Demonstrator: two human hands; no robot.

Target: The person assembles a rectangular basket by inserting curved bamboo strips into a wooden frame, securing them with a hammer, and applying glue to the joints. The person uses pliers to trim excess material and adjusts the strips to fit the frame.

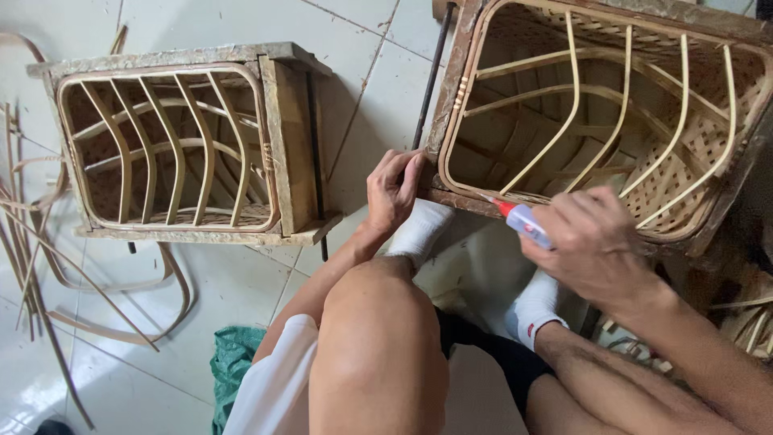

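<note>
Nearby, second basket (173, 145), loose strips (32, 242); left hand (394, 189) grips basket frame (451, 105), right hand (592, 242) clasps glue bottle (523, 219).

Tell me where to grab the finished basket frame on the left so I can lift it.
Grip the wooden mould around the left basket by its flat side boards, one hand on each side, coming from above. The thin bent ribs across the opening look likely to flex, so avoid them.

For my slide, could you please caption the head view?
Left hand steadies a woven basket's rim while the right hand aims a glue tube at it; a second basket lies alongside.
</note>
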